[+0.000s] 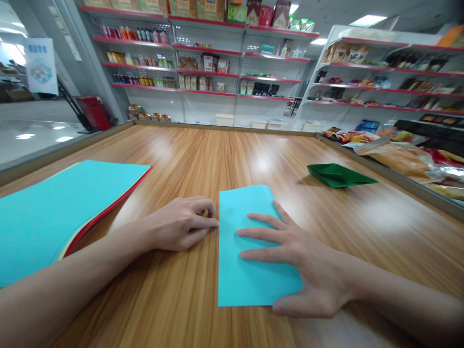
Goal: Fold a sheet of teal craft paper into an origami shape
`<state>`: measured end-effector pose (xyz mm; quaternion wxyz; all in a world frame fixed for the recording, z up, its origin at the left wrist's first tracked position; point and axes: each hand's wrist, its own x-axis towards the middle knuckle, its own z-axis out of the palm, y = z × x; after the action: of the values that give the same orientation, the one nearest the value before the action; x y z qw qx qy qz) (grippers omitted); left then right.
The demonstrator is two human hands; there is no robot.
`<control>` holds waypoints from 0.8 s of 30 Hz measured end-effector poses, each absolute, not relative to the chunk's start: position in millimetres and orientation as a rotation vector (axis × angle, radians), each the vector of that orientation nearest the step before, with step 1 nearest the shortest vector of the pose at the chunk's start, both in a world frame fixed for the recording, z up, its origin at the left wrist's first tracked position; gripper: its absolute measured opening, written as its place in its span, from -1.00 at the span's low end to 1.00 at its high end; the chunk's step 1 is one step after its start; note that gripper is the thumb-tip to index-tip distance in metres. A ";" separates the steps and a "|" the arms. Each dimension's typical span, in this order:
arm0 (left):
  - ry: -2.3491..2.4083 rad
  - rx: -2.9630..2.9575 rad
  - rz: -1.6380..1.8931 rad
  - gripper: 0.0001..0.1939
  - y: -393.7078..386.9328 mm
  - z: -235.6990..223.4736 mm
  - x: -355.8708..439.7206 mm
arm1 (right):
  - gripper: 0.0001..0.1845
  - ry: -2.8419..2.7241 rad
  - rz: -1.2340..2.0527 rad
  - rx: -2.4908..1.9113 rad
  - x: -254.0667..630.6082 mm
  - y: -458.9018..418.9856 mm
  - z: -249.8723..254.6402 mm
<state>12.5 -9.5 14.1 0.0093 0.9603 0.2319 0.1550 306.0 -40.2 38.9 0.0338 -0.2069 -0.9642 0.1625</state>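
Observation:
A folded light-blue sheet of paper [239,280] lies on the wooden table in front of me, its long folded-looking side on the left. Spread flat across its right half is my right hand [290,246], fingers apart, with the thumb at the lower right edge. My left hand [184,222] rests on the table just left of the sheet. Its fingers are curled in, and one fingertip touches the sheet's left edge; nothing shows in its grasp. To the right, beyond my right hand, sits a folded green paper boat [337,175].
A stack of coloured paper [72,203], light blue on top with red and cream beneath, lies at the left under my forearm. The wooden table [181,150] has a raised rim. Packaged snacks [402,159] lie beyond its right edge; stocked shelves [206,50] stand behind.

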 end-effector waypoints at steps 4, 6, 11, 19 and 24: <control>0.716 2.993 0.480 -0.71 -9.4 14.1 12.5 | -0.26 -2.963 0.511 -0.617 305.3 -40.2 40.1; 0.715 2.994 0.489 -0.71 -9.4 13.8 12.5 | -0.26 -2.962 0.513 -0.616 305.1 -40.0 40.2; 0.726 2.997 0.469 -0.72 -10.0 13.6 11.8 | -0.25 -2.966 0.482 -0.616 305.3 -39.4 38.2; 0.711 3.004 0.478 -0.71 -9.2 12.4 11.8 | -0.27 -2.950 0.476 -0.606 304.8 -39.2 37.0; 0.711 3.029 0.464 -0.73 -9.5 11.4 12.6 | -0.27 -2.961 0.472 -0.613 304.2 -39.3 36.5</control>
<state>12.6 -9.5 11.4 -0.0022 0.9629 0.2259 0.1476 304.2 -39.3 36.5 0.0404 -0.2000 -0.9668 0.1540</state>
